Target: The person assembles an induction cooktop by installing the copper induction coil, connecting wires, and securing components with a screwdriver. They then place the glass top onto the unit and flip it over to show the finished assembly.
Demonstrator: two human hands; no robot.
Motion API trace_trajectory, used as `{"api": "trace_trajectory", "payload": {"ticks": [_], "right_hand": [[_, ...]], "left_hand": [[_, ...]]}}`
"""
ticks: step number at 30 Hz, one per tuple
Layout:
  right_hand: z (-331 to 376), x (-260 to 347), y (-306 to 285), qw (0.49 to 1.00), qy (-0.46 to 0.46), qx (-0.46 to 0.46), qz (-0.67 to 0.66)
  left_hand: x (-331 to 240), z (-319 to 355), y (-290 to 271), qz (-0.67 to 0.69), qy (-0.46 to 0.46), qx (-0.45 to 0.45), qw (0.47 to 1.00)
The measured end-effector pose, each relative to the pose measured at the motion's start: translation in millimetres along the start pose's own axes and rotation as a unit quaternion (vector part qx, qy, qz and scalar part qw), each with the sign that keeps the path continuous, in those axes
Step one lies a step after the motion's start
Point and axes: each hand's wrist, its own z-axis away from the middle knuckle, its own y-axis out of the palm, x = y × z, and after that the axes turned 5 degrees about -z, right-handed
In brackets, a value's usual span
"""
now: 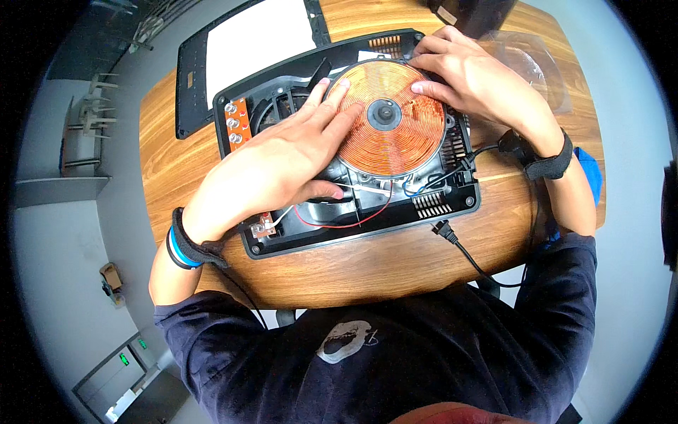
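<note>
both flat and open on the copper coil [390, 120] inside the opened black cooker base [353, 230], left hand [275, 169] at its left, right hand [473, 78] at its upper right, gripping nothing, glass top [194, 85] already off behind the base, coil and wires [353, 212] not yet removed.

A round copper coil [392, 119] sits in an opened black cooker housing [367, 219] on a wooden table [353, 272]. The left hand [272, 169] lies flat across the coil's left edge, fingers spread onto the windings. The right hand [477, 78] rests on the coil's upper right rim, fingertips touching the copper. A black power cord [462, 251] trails off the housing's front. A black-framed glass top panel [233, 42] lies behind.
</note>
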Motion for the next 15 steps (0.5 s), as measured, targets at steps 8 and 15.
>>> {"api": "trace_trajectory", "payload": {"ticks": [8, 15], "right_hand": [[-5, 7, -3, 0.999, 0.042, -0.003, -0.031], [-41, -8, 2, 0.98, 0.094, 0.093, -0.15]], "left_hand": [[-6, 1, -4, 0.014, -0.008, 0.013, 1.0], [13, -3, 4, -0.019, -0.028, -0.089, 0.995]]}}
